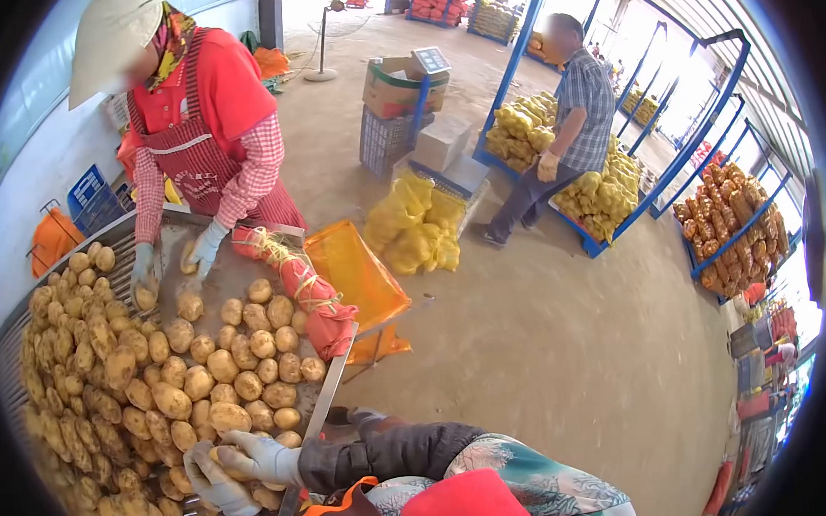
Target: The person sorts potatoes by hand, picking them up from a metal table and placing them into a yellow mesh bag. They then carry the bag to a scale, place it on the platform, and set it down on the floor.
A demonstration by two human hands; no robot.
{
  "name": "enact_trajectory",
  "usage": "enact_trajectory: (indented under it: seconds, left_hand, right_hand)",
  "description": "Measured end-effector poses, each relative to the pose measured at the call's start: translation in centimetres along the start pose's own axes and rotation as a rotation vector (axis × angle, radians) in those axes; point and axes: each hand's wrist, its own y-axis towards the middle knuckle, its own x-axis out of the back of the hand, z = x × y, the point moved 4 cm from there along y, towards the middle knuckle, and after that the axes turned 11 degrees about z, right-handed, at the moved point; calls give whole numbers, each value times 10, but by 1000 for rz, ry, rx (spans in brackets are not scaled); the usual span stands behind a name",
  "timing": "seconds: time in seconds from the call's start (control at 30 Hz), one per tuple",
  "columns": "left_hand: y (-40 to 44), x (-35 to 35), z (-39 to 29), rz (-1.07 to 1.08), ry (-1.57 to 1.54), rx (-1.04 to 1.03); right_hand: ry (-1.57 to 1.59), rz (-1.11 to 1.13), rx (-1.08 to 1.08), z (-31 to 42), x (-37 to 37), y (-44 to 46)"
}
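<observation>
At the bottom of the head view my left hand [217,486], in a pale work glove, curls among the potatoes at the table's edge. Close against it is my right hand [263,458], gloved too, reaching in with a dark sleeve. Part of a potato [224,457] shows between the two hands, and their fingers bend around it; the undersides of both hands are hidden. Loose potatoes [172,400] cover much of the slatted metal table [171,239]. Across it a co-worker in a red shirt and striped apron holds potatoes in gloved hands [203,249].
A red sack with straw ties [291,285] lies along the table's raised edge. Beside it stands an orange crate [354,274]. Yellow bags [416,223] sit on the floor near a scale [431,60]. Another person [576,107] walks past blue racks of bagged produce [602,201].
</observation>
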Motion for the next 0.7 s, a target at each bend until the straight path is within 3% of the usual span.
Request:
enact_trajectory:
  seconds: [0.07, 0.13, 0.17, 0.23, 0.27, 0.3, 0.33, 0.37, 0.4, 0.47, 0.5, 0.53, 0.6, 0.63, 0.7]
  left_hand:
    - [4, 9, 1, -3, 43, 4]
    - [11, 14, 6, 181, -10, 102]
    - [12, 15, 8, 172, -9, 106]
    - [11, 6, 2, 320, -100, -100]
    - [7, 2, 3, 273, -151, -102]
    - [8, -6, -2, 301, -212, -116]
    - [10, -11, -6, 308, -302, -175]
    - [11, -12, -15, 201, -213, 6]
    - [19, -3, -23, 271, 40, -195]
    - [17, 9, -3, 155, -230, 36]
    - [17, 15, 14, 75, -428, 141]
    - [23, 24, 10, 53, -181, -5]
    - [18, 34, 24, -153, -783, 183]
    - [15, 43, 24, -200, -780, 164]
    - [5, 56, 32, -318, -1237, 262]
  right_hand:
    - [7, 38, -7, 6, 3, 4]
    - [230, 215, -55, -16, 2, 25]
    - [230, 225, -59, -23, 3, 30]
    - [1296, 297, -211, -29, -3, 32]
    - [1827, 317, -321, -31, -11, 33]
    - [1454, 407, -79, -59, -16, 40]
    - [1272, 409, -318, -33, 2, 28]
    - [1205, 395, -307, -21, 11, 28]
    - [1136, 393, -297, -13, 10, 32]
    - [1042, 295, -400, -9, 5, 45]
    - [870, 223, -395, -15, 2, 52]
    - [486, 233, -197, -14, 4, 61]
    - [-506, 241, -169, -2, 8, 75]
    - [-520, 287, -155, 19, 6, 82]
    - [-881, 342, -80, 66, 7, 108]
